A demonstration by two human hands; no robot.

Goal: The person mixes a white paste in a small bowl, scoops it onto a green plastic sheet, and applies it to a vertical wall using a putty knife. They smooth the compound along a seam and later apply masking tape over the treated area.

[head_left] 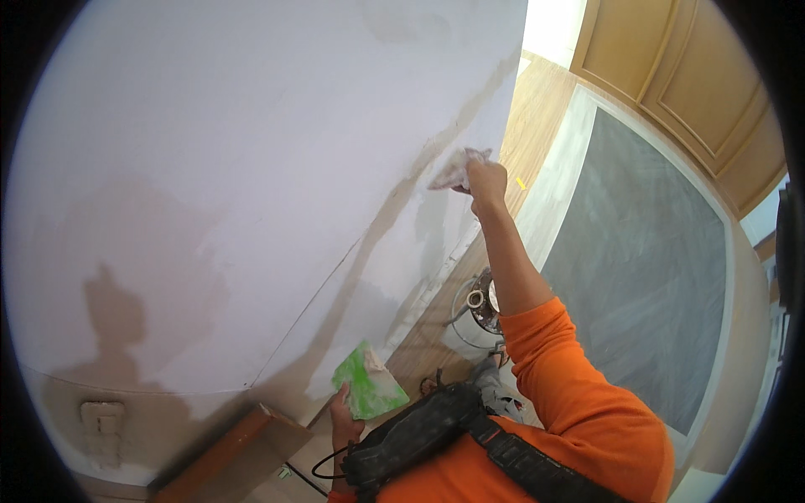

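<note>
My right arm reaches out to the wall (251, 151), and my right hand (486, 180) is closed around a flat putty spreader (453, 173) smeared with white. The spreader is at the wall, beside a long beige strip (394, 205) that runs diagonally across the white surface; its edge is a little blurred. Low and nearer to me, my left hand (344, 419) grips the edge of a green putty board (366, 384). Whitish paste lies on the board's face. The fingers beneath the board are partly hidden.
A bucket (486, 306) with a hose stands on the wooden floor by my feet. A brown wooden piece (235, 453) is at lower left, near a wall switch (103, 423). To the right are a grey panel (646, 251) and wooden cabinet doors (704, 101). A black bag (419, 432) hangs at my front.
</note>
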